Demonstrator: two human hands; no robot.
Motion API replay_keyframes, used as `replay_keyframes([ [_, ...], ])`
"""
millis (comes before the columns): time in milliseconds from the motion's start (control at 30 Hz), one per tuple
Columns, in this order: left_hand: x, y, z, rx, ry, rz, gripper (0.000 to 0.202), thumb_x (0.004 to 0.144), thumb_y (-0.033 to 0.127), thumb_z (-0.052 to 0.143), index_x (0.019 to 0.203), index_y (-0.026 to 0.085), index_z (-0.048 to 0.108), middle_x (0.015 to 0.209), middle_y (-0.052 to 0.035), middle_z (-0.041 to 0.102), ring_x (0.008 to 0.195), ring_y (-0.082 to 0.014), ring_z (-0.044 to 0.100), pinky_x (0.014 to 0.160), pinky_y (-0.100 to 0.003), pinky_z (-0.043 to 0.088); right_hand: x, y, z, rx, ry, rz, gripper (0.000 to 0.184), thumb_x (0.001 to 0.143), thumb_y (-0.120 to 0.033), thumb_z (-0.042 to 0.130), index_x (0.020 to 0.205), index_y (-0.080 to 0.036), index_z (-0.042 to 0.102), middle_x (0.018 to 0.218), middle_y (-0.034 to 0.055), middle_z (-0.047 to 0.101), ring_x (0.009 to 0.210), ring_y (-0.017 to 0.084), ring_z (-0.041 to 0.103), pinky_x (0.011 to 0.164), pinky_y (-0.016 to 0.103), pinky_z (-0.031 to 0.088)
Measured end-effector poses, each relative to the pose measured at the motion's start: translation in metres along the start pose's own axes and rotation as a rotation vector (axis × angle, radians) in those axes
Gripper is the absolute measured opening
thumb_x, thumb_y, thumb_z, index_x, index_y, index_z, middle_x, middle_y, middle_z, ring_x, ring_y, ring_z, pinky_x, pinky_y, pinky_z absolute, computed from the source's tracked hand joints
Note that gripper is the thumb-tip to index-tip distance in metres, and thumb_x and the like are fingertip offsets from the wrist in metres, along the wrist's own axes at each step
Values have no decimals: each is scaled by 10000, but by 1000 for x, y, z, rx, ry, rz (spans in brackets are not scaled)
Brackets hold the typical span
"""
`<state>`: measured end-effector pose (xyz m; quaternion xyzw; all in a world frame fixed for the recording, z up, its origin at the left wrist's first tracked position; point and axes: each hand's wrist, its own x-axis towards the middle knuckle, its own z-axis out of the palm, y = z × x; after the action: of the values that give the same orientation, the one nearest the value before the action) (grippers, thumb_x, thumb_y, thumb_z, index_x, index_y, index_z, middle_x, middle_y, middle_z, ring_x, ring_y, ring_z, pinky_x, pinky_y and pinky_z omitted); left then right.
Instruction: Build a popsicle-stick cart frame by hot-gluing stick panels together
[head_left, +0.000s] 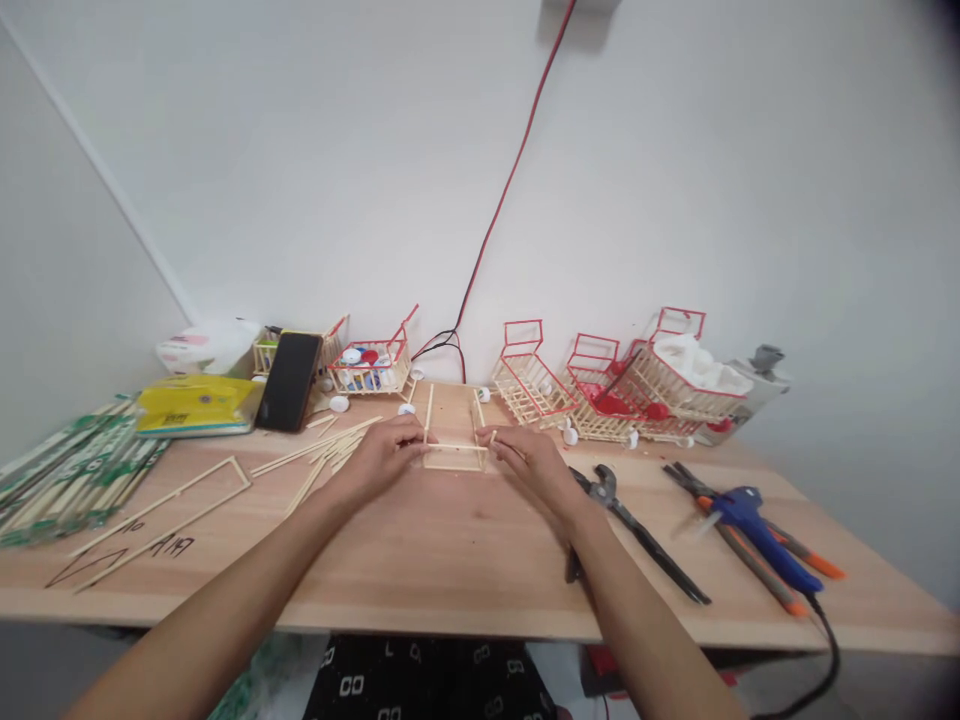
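Note:
A small frame of thin wooden sticks point(454, 449) stands at the middle of the table, with two long sticks running back from its front crosspiece. At its left front corner, the fingers of my left hand point(390, 455) are closed on the frame. My right hand point(531, 462) pinches the opposite front corner, where a short stick end shows above the fingers. Loose wooden sticks point(319, 465) lie just left of my left hand. Pliers with black handles point(637, 530) rest beside my right forearm, which partly covers them.
Stick-built carts with red trim point(532, 385) line the wall, and one cart point(371, 365) holds bottle caps. Farther left are a phone point(289, 382), a yellow packet point(196, 405), bundled sticks point(75, 470) and a three-sided stick frame point(176, 500). A blue glue gun point(765, 535) lies right, over orange-handled pliers point(750, 560).

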<state>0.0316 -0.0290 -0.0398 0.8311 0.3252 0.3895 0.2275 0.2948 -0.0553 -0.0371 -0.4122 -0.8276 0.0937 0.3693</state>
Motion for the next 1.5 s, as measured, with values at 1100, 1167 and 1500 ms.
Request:
replay_keyframes([
  [1100, 1, -2, 5, -41, 24, 8, 170, 877, 240, 575, 822, 156, 713, 802, -43, 653, 774, -153, 581, 713, -254, 420, -4, 6, 3, 47, -7, 89, 262, 950, -299, 469, 1001, -253, 723, 1137, 54, 712, 1015, 210, 677, 845, 356, 558],
  [1167, 1, -1, 4, -38, 24, 3, 175, 875, 244, 573, 816, 156, 712, 788, -42, 646, 761, -154, 577, 702, -256, 419, -5, 6, 4, 41, -7, 85, 265, 952, -296, 467, 1004, -254, 723, 1135, 51, 713, 1008, 208, 680, 856, 357, 556],
  [1500, 2, -7, 6, -20, 33, 34, 175, 881, 240, 572, 851, 150, 719, 761, -42, 632, 734, -148, 561, 694, -250, 421, -4, 3, 3, 21, -1, 87, 254, 953, -295, 472, 997, -253, 718, 1122, 47, 718, 1007, 201, 680, 885, 357, 543],
])
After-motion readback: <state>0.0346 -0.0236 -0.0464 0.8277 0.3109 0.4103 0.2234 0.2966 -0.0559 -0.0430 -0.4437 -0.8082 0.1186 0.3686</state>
